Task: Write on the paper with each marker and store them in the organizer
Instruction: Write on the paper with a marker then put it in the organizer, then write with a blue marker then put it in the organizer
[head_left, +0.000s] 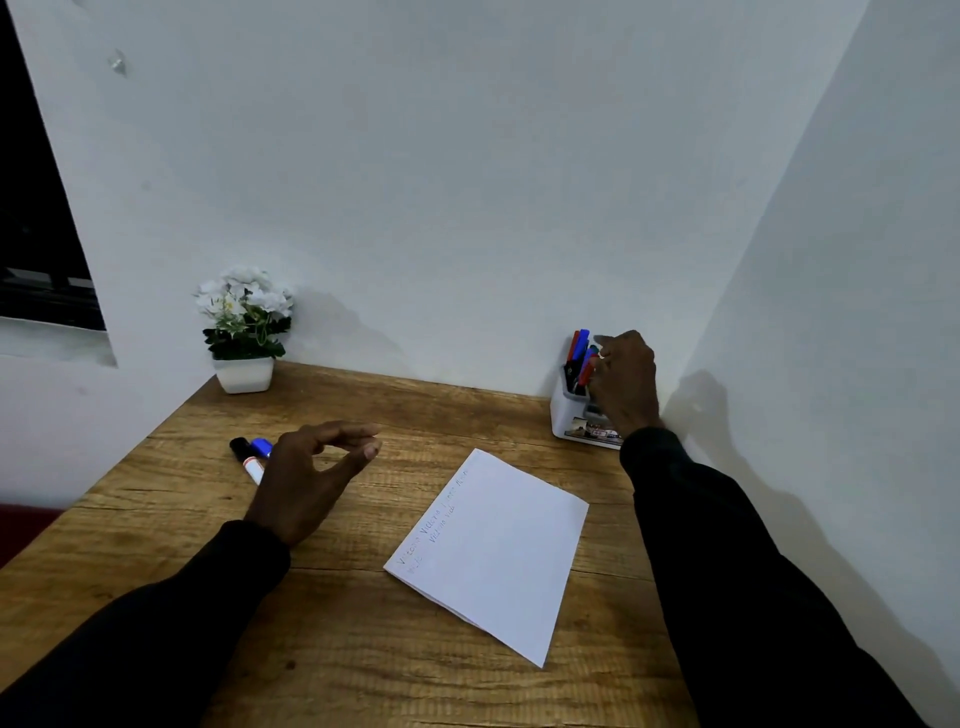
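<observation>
Where the wooden surface meets the far right wall corner, the right grip pinches a marker in the organizer; the left grip hangs loose, empty.

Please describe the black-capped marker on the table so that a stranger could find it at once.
Start at the white flower pot in the far left corner of the table. In front of it, beside the left hand, two markers lie side by side. The black-capped marker is the left one, with a white barrel; the blue-capped marker lies to its right.
</observation>
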